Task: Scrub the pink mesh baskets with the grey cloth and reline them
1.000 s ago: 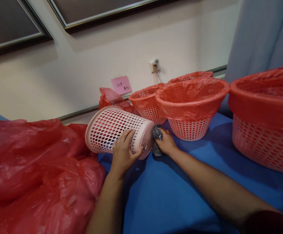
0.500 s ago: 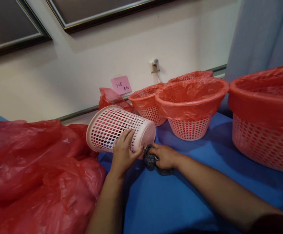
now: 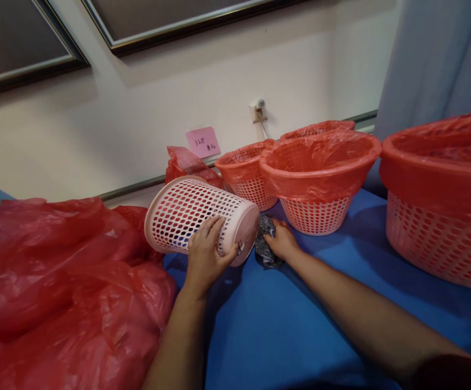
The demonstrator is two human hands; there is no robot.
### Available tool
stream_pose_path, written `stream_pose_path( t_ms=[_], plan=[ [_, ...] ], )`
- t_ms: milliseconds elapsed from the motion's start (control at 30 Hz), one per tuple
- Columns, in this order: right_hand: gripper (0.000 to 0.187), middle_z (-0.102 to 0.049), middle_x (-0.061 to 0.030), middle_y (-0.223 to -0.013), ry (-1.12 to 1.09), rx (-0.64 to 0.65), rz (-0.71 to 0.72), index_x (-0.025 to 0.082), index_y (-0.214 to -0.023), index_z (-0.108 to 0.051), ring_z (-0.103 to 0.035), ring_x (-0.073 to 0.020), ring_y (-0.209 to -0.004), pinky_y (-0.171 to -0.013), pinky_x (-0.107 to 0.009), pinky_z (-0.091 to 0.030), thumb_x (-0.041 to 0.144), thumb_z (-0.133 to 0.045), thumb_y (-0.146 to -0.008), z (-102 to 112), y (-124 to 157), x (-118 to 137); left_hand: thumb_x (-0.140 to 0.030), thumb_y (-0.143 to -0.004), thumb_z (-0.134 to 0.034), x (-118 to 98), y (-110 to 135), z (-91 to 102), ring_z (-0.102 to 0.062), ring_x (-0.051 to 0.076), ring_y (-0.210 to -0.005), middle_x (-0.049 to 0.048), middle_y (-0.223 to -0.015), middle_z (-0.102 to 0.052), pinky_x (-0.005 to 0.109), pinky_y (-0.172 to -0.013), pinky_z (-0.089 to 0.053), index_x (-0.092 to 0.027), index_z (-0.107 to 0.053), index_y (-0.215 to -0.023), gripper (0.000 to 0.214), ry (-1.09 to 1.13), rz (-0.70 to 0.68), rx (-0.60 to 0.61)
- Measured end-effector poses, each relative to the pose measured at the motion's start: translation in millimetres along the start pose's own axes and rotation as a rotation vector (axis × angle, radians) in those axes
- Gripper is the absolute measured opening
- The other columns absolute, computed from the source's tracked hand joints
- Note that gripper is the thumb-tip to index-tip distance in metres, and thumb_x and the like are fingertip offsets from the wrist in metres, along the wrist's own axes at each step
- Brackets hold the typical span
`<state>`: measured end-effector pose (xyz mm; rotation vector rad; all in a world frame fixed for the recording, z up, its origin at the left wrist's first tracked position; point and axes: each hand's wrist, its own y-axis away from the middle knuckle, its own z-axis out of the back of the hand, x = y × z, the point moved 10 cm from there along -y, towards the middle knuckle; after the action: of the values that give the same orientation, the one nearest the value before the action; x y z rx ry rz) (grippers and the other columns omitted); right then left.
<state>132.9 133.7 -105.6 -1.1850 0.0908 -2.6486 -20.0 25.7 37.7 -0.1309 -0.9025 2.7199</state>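
A pink perforated plastic basket (image 3: 187,214) lies on its side on the blue table (image 3: 284,330), its open mouth to the left. My left hand (image 3: 205,255) grips its side near the solid bottom. My right hand (image 3: 281,240) is closed on a grey cloth (image 3: 265,244) and presses it against the basket's bottom at the right.
A heap of red plastic bags (image 3: 60,287) covers the table's left. Several pink baskets lined with red bags stand at the back (image 3: 315,179) and right (image 3: 442,195). A pink note (image 3: 202,142) and a wall socket (image 3: 257,110) are on the wall.
My right hand with the grey cloth went down to the table beneath the basket's bottom, then came back up against it. My left hand and the basket stayed put.
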Motion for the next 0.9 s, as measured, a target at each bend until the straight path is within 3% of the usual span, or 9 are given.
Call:
stream_pose_path(
  t_ms=[100, 200, 333, 433, 567, 633, 733, 800, 900],
  plan=[
    [0.055, -0.056, -0.0180, -0.137, -0.012, 0.034, 0.035, 0.012, -0.145, -0.045, -0.058, -0.0252, -0.123, -0.104, -0.035, -0.045, 0.026, -0.055, -0.093, -8, 9, 11, -0.046, -0.086, -0.068, 0, -1, -1.2, -0.053, 0.036, -0.136, 0.0162, -0.147, -0.057, 0.053, -0.111, -0.043, -0.019, -0.055, -0.140, 0.062, -0.003, -0.002, -0.001],
    [0.038, -0.066, -0.0115, -0.119, -0.026, 0.149, 0.143, 0.018, -0.118, -0.067, -0.066, -0.0234, -0.104, -0.092, -0.032, -0.049, 0.024, -0.069, -0.080, -23, 28, 32, -0.046, -0.086, -0.068, 1, -2, -2.2, -0.053, 0.035, -0.136, 0.0152, -0.147, -0.057, 0.052, -0.110, -0.043, -0.021, -0.054, -0.141, 0.062, -0.008, -0.007, -0.003],
    [0.022, -0.072, -0.0010, -0.091, -0.081, 0.253, 0.216, 0.024, -0.088, -0.073, -0.068, -0.0188, -0.080, -0.073, -0.026, -0.050, 0.024, -0.079, -0.067, -24, 32, 40, -0.046, -0.086, -0.068, 1, -1, -2.5, -0.052, 0.035, -0.137, 0.0152, -0.147, -0.057, 0.051, -0.111, -0.042, -0.020, -0.053, -0.141, 0.062, -0.011, -0.007, -0.002],
    [0.030, -0.073, -0.0062, -0.105, -0.104, 0.125, 0.107, 0.022, -0.112, -0.070, -0.069, -0.0215, -0.092, -0.081, -0.030, -0.052, 0.024, -0.065, -0.083, -1, 8, 20, -0.044, -0.085, -0.068, 0, -2, -2.1, -0.052, 0.034, -0.137, 0.0155, -0.148, -0.056, 0.051, -0.111, -0.042, -0.020, -0.053, -0.141, 0.063, -0.009, 0.001, -0.001],
    [0.062, -0.050, -0.0174, -0.147, -0.131, -0.076, 0.042, 0.014, -0.151, -0.039, -0.050, -0.0241, -0.135, -0.110, -0.038, -0.042, 0.023, -0.054, -0.092, 17, -13, 3, -0.044, -0.085, -0.069, -1, -2, -2.2, -0.052, 0.035, -0.137, 0.0154, -0.148, -0.056, 0.051, -0.110, -0.043, -0.020, -0.053, -0.140, 0.062, 0.003, 0.012, -0.002],
    [0.065, -0.048, -0.0149, -0.148, -0.168, -0.058, 0.098, 0.017, -0.150, -0.040, -0.050, -0.0217, -0.135, -0.111, -0.036, -0.041, 0.019, -0.058, -0.088, 7, -12, 8, -0.044, -0.086, -0.068, -2, -2, -1.9, -0.052, 0.035, -0.137, 0.0157, -0.148, -0.056, 0.052, -0.111, -0.043, -0.020, -0.053, -0.140, 0.061, 0.001, 0.007, -0.010],
    [0.049, -0.066, -0.0095, -0.123, -0.188, 0.053, 0.126, 0.020, -0.123, -0.063, -0.064, -0.0232, -0.115, -0.101, -0.035, -0.048, 0.012, -0.068, -0.074, -15, -4, 11, -0.045, -0.087, -0.067, -1, -2, -2.0, -0.052, 0.035, -0.137, 0.0162, -0.148, -0.056, 0.052, -0.111, -0.043, -0.020, -0.053, -0.141, 0.061, -0.009, 0.005, -0.013],
    [0.040, -0.071, -0.0079, -0.109, -0.198, 0.070, 0.090, 0.020, -0.110, -0.066, -0.068, -0.0242, -0.105, -0.096, -0.035, -0.051, 0.011, -0.070, -0.071, -21, -3, 8, -0.046, -0.087, -0.067, 0, -2, -2.9, -0.052, 0.035, -0.138, 0.0159, -0.148, -0.056, 0.053, -0.111, -0.042, -0.021, -0.052, -0.141, 0.061, -0.011, 0.008, -0.005],
    [0.042, -0.070, -0.0109, -0.117, -0.248, -0.005, 0.009, 0.019, -0.125, -0.058, -0.067, -0.0239, -0.108, -0.096, -0.036, -0.052, 0.018, -0.064, -0.083, -12, -10, 1, -0.046, -0.086, -0.068, 1, -2, -3.3, -0.052, 0.035, -0.137, 0.0160, -0.148, -0.056, 0.053, -0.111, -0.042, -0.021, -0.052, -0.142, 0.063, -0.002, 0.004, -0.008]
  ],
)
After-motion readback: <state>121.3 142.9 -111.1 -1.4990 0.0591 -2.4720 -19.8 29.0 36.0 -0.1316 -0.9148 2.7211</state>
